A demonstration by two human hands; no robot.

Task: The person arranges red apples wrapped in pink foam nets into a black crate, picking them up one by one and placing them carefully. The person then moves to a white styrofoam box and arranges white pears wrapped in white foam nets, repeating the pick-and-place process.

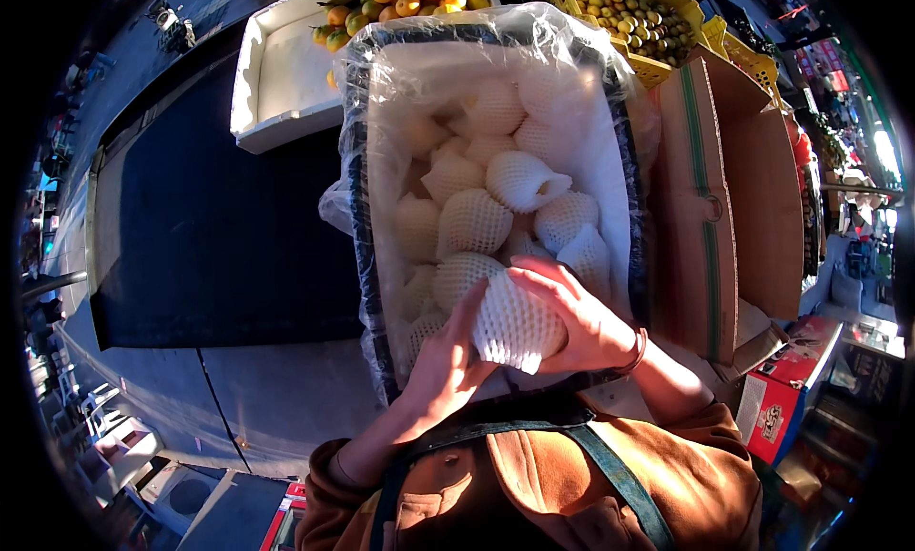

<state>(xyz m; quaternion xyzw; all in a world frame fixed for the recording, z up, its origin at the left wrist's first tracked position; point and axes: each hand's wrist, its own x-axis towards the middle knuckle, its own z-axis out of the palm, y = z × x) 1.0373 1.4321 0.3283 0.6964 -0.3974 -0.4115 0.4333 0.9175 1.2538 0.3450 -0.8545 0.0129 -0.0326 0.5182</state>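
Between my left hand (452, 358) and my right hand (582, 315) is a round item in a white foam net sleeve (515, 322); what the sleeve covers is hidden. Both hands grip it from its two sides, over the near end of a dark crate (362, 258) lined with clear plastic film and a white sheet. Several more round items in foam nets (473, 223) lie heaped in the crate below and beyond my hands. One foam net (525, 181) near the middle shows an open end.
A white foam box (286, 115) with orange and green citrus fruit (407, 6) stands at the back left. Behind to the right is a yellow crate (647, 70) of small yellowish fruit. An open cardboard box (686, 215) stands right of the crate, a red box (772, 408) lower right.
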